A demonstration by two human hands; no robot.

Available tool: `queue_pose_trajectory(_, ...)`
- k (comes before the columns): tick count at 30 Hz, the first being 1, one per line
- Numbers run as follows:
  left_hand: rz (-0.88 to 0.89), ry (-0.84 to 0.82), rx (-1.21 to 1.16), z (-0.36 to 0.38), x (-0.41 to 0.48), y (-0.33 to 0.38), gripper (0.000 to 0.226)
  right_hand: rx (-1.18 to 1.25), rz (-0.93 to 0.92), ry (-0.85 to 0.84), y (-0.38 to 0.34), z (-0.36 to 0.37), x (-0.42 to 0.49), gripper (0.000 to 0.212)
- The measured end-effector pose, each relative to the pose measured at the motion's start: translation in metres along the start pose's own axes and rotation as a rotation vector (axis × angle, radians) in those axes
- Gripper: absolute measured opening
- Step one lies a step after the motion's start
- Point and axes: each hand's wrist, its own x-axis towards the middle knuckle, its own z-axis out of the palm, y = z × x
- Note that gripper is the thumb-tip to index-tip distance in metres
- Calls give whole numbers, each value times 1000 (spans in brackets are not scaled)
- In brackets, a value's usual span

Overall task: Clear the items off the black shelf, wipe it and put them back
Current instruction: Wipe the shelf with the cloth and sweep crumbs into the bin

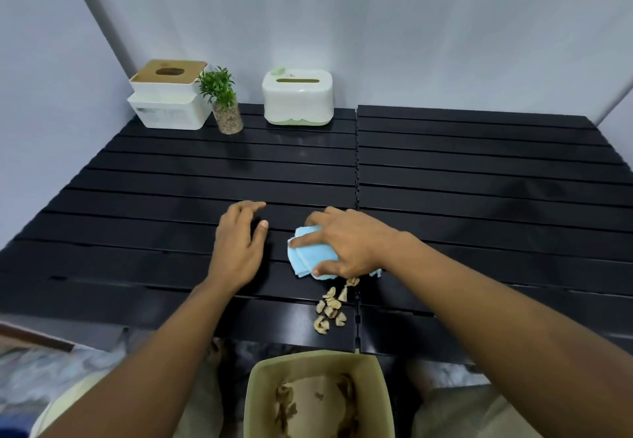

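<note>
Your right hand [346,242] lies palm-down on the folded blue cloth [305,259], fingers spread and fairly straight, pressing it against the black slatted shelf [479,170] near the front, beside the centre seam. The cloth shows from under the hand's left side. Your left hand [238,246] rests flat and relaxed on the slats just left of the cloth, holding nothing. Pale dry scraps [330,311] lie just in front of the cloth, at the shelf's front edge. A beige bin [251,379] with brown debris sits below that edge. In the back left corner stand a white tissue box with wooden lid [168,102], a small potted plant [219,90] and a white-and-green tissue box [297,98].
</note>
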Motion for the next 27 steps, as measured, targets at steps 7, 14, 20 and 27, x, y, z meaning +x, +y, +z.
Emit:
queue_pose_trajectory(7,8,-97,106,1,2,1,36,274,160,349,12,0,-11,39)
queue_pose_trajectory(14,28,-117,162,3,3,4,36,238,681,195,58,12,-46,57)
queue_pose_trajectory(20,23,-134,205,4,3,2,36,148,548,263,55,29,-66,62)
queue_pose_trajectory(27,18,-148,229,4,4,3,35,1314,528,471,43,-3,-61,20)
